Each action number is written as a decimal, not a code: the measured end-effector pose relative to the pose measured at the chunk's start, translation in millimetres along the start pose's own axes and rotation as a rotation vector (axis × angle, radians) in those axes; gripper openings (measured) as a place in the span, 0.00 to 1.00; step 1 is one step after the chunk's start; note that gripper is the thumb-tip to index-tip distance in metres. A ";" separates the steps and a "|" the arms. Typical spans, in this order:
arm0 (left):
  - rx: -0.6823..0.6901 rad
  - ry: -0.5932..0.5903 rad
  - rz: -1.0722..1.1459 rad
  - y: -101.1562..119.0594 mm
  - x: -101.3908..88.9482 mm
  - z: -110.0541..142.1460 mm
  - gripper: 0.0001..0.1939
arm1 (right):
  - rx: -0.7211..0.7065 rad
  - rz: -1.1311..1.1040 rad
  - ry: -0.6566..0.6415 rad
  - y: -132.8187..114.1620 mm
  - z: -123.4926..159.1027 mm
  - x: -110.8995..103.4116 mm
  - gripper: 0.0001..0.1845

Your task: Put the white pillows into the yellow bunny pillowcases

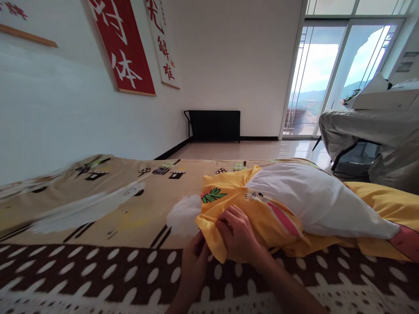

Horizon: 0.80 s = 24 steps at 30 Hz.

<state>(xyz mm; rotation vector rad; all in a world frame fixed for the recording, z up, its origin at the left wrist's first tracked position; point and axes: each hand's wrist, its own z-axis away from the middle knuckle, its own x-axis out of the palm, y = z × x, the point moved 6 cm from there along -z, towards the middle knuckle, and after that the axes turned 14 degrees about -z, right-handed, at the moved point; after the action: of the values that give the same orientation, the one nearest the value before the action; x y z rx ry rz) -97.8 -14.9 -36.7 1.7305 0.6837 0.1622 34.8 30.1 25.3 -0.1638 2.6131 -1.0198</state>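
Observation:
A white pillow lies on the bed, partly inside a yellow pillowcase printed with a rabbit and a green leaf. My right hand rests on top of the pillowcase's left end with its fingers curled into the cloth. My left hand sits just below and left of it, fingers closed on the same yellow edge, partly hidden under the fabric. A bit of white pillow stuffing or corner shows to the left of the yellow cloth.
The bed carries a tan printed sheet and a brown cover with white ovals. A wall with red banners runs along the left. A black bench stands at the far wall. Cloth-draped furniture sits right, by glass doors.

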 end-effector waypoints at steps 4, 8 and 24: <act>0.035 -0.106 0.038 -9.5 9.3 0.6 0.16 | 0.055 -0.057 -0.155 1.3 -1.2 0.4 0.09; -0.052 -0.063 0.150 -29.4 10.7 -0.5 0.16 | 0.254 -0.277 -0.336 14.2 0.9 6.5 0.06; -0.041 0.044 0.076 -29.0 5.6 -6.4 0.19 | 0.374 -0.408 -0.218 29.0 5.5 19.7 0.09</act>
<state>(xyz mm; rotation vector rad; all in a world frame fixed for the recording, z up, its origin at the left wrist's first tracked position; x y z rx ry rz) -106.5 -3.2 -63.1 1.7185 0.6432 0.2664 18.6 43.6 -3.2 -0.6934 2.1916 -1.5087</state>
